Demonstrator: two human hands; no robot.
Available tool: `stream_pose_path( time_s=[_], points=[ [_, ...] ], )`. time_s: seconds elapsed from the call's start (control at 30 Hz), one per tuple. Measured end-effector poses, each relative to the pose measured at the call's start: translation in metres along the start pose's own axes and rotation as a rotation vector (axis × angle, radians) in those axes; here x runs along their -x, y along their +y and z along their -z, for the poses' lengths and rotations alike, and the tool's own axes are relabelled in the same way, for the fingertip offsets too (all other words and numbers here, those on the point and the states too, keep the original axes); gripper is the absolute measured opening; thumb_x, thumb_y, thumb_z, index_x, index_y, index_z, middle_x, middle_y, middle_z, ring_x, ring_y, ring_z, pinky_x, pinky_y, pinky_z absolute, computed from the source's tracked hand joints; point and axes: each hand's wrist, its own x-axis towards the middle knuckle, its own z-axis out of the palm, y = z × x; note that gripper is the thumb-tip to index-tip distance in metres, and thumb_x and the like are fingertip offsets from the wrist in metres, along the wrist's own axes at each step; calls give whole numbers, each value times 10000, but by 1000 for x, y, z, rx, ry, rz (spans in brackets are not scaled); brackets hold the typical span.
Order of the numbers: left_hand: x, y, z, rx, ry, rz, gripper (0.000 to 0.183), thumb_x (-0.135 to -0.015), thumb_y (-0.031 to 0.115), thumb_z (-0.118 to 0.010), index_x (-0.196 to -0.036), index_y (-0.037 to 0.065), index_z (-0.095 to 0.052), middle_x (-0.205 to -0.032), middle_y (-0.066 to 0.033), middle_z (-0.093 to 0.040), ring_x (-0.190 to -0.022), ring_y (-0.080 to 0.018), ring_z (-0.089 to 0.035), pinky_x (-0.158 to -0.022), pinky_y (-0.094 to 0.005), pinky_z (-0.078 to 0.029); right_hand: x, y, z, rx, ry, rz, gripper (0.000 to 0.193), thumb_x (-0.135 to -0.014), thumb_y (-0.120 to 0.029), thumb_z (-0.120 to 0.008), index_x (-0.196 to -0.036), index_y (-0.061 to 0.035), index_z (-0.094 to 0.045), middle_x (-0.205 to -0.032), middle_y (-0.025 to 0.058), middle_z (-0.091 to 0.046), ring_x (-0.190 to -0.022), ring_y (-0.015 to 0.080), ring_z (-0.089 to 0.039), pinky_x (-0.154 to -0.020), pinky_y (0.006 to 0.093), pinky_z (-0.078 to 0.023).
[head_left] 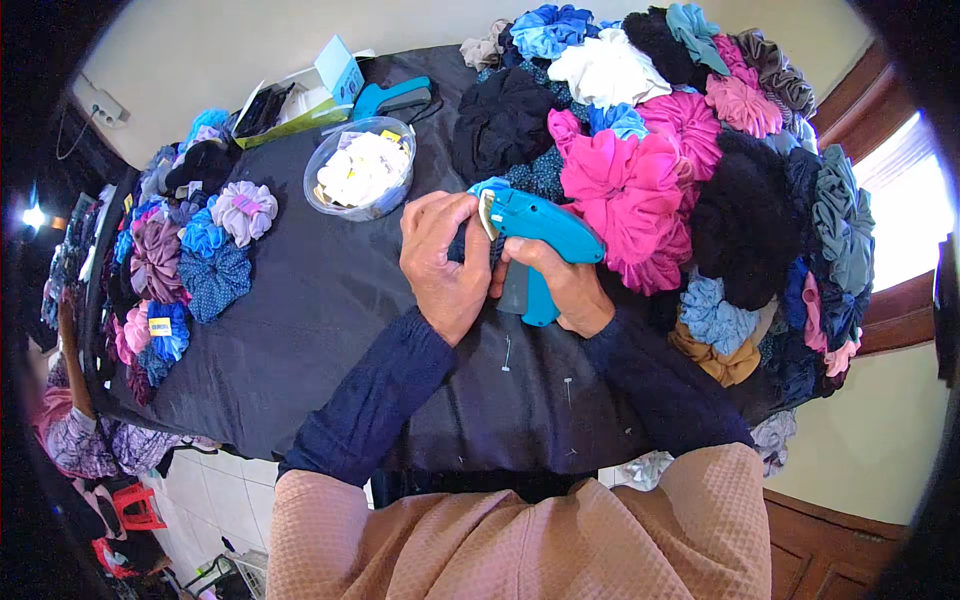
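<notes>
My right hand [572, 290] is wrapped round the handle of a teal tagging gun [548, 225]. The gun's nose points left, to the fingertips of my left hand [442, 265]. Those fingers pinch a blue scrunchie [487, 186], which is mostly hidden behind the hand and the gun. At the gun's nose a small pale piece touches the left fingertips; I cannot make out whether it is a tag. Just beyond my hands stands a clear round tub [347, 211] holding many white paper tags [365, 172].
A large heap of scrunchies [625, 190] covers the table's right side; a smaller tagged pile [160, 255] lies left. At the back are an open box [300, 112] and another teal tool [395, 97]. Plastic fasteners [506, 354] lie on the dark cloth [330, 330]. Another person's arm [72, 355] shows far left.
</notes>
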Motion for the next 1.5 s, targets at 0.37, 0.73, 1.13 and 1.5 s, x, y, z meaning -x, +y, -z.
stream_pose_path(
  time_s=[0.37, 0.73, 1.13, 1.5],
  points=[
    [2, -1, 0, 26, -84, 45, 182, -815, -37, -619, -989, 9, -648, -1017, -116, -672, -976, -296, -601, -900, -383, -455, -6, 1, 3, 4, -3, 19, 289, -862, -168, -602, -1111, -24, -627, -849, 72, -638, -628, 168, -618, -594, 322, -506],
    [2, -1, 9, 568, -221, 554, 211, -893, 61, -582, -1095, 6, -612, -1141, -148, -631, -1069, -244, -584, -935, -361, -431, -1, -8, 4, -28, -19, -64, 337, -855, -225, -620, -1117, -13, -605, -821, 100, -624, -639, 188, -630, -599, 326, -523],
    [4, -13, 4, 152, -117, 214, 203, -834, 21, -641, -1036, 33, -653, -1049, -108, -667, -990, -255, -610, -883, -345, -459, -4, -3, 6, 6, -10, -52, 270, -884, -117, -663, -1131, -20, -614, -895, 55, -650, -733, 138, -633, -672, 297, -533],
    [5, -10, 4, 165, -99, 176, 268, -816, -28, -637, -1077, 23, -669, -1127, -118, -669, -1072, -256, -603, -936, -352, -455, -8, 5, 10, -13, 15, -48, 284, -899, -181, -690, -1142, -48, -628, -918, 39, -653, -754, 124, -629, -675, 279, -523]
  ],
)
